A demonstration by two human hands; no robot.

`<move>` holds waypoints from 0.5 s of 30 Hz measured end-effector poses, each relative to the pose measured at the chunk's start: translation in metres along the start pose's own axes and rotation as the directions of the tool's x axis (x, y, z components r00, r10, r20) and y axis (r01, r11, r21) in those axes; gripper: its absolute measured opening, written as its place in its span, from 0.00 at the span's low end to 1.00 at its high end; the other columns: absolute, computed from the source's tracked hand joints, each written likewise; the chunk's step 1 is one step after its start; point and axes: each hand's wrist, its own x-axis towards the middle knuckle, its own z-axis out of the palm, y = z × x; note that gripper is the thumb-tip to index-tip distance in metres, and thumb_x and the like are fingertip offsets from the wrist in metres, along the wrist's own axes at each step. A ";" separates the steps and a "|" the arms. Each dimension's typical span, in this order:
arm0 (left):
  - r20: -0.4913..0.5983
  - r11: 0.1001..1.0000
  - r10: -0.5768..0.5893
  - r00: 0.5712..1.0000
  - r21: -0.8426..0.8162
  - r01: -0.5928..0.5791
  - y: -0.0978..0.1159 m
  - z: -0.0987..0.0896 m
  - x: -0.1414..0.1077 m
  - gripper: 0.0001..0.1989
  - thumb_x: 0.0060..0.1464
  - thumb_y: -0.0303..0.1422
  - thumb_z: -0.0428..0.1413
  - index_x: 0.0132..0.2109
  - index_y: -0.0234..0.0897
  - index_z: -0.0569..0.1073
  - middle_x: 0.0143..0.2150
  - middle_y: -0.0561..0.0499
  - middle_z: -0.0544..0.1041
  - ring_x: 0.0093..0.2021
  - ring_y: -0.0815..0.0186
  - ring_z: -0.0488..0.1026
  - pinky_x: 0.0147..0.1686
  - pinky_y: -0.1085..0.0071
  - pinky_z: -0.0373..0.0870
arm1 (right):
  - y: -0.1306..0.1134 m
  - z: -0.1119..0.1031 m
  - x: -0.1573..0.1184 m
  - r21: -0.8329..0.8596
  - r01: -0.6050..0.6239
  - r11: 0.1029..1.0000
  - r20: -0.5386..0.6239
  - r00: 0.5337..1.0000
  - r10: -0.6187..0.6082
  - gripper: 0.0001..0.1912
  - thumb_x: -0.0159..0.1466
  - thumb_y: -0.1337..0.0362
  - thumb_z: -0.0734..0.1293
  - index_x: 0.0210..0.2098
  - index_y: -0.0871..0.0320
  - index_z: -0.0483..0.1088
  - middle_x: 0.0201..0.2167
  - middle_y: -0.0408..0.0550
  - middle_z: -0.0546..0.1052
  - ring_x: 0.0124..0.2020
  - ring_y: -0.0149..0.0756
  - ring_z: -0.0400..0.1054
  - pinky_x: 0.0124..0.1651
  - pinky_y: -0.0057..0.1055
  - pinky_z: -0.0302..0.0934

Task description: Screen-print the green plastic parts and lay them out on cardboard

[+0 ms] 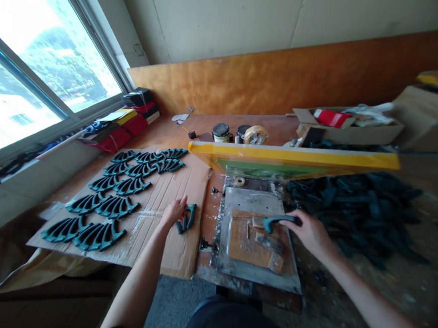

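On the cardboard sheet [168, 190], my left hand [174, 213] has its fingers closed at a curved dark green handle-shaped piece [190, 217], and another such piece lies partly under the hand. My right hand [306, 226] pinches the dark end of a second curved green piece [271, 222]. That piece is held over a wooden block fixture [239, 240] on a metal plate [254, 200]. Further left on the cardboard, several fanned rows of the same green pieces [101, 235] are laid out.
A yellow-edged screen frame [298, 155] stands raised behind the plate. To the right is a heap of dark green pieces [339, 207]. Jars [221, 131] and a tape roll [256, 135] sit behind the frame. An open cardboard box [371, 132] is at the back right.
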 end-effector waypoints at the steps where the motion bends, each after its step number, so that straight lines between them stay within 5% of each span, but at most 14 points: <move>1: -0.011 0.992 0.099 0.995 -0.082 -0.099 0.024 0.001 -0.007 0.29 0.57 0.55 0.41 0.38 0.34 0.73 0.19 0.53 0.69 0.18 0.69 0.68 0.22 0.74 0.65 | -0.014 0.011 -0.006 0.048 -0.020 0.999 0.019 1.000 0.020 0.20 0.61 0.43 0.61 0.33 0.53 0.69 0.28 0.48 0.76 0.28 0.41 0.70 0.31 0.34 0.62; 4: -0.112 0.780 0.441 0.890 -0.442 -0.442 0.098 0.005 -0.037 0.30 0.55 0.58 0.44 0.44 0.36 0.71 0.23 0.55 0.71 0.19 0.72 0.67 0.21 0.77 0.65 | -0.029 0.043 -0.025 0.064 -0.047 0.997 0.020 0.999 0.045 0.19 0.63 0.44 0.59 0.34 0.54 0.67 0.28 0.48 0.76 0.27 0.40 0.70 0.30 0.33 0.61; 6: -0.165 0.589 0.577 0.800 -0.595 -0.547 0.135 0.007 -0.060 0.28 0.54 0.58 0.45 0.36 0.35 0.70 0.22 0.54 0.70 0.17 0.73 0.66 0.19 0.77 0.64 | -0.026 0.056 -0.033 -0.021 -0.018 1.000 -0.002 1.000 0.018 0.18 0.65 0.46 0.58 0.33 0.54 0.65 0.30 0.48 0.76 0.28 0.41 0.70 0.32 0.34 0.61; 8: -0.173 0.523 0.616 0.769 -0.641 -0.563 0.154 0.008 -0.079 0.28 0.55 0.57 0.45 0.28 0.35 0.67 0.20 0.53 0.70 0.17 0.73 0.64 0.18 0.77 0.62 | -0.021 0.061 -0.038 -0.119 0.018 0.993 -0.024 0.999 -0.021 0.17 0.65 0.48 0.58 0.31 0.55 0.65 0.30 0.49 0.75 0.30 0.41 0.70 0.34 0.34 0.61; 11: -0.158 0.555 0.586 0.795 -0.636 -0.536 0.146 0.007 -0.100 0.28 0.56 0.56 0.45 0.26 0.35 0.68 0.19 0.52 0.70 0.17 0.72 0.64 0.18 0.76 0.61 | -0.018 0.057 -0.041 -0.205 0.037 0.978 -0.040 0.998 -0.046 0.16 0.64 0.50 0.59 0.30 0.55 0.66 0.29 0.49 0.75 0.30 0.41 0.70 0.35 0.35 0.61; 15: -0.058 0.686 0.493 0.868 -0.588 -0.429 0.086 0.013 -0.119 0.28 0.57 0.54 0.46 0.41 0.33 0.76 0.28 0.49 0.77 0.27 0.67 0.72 0.28 0.72 0.68 | -0.009 0.035 -0.040 -0.230 0.035 0.973 -0.117 0.991 -0.063 0.17 0.63 0.51 0.60 0.35 0.57 0.71 0.31 0.50 0.76 0.32 0.43 0.70 0.33 0.35 0.64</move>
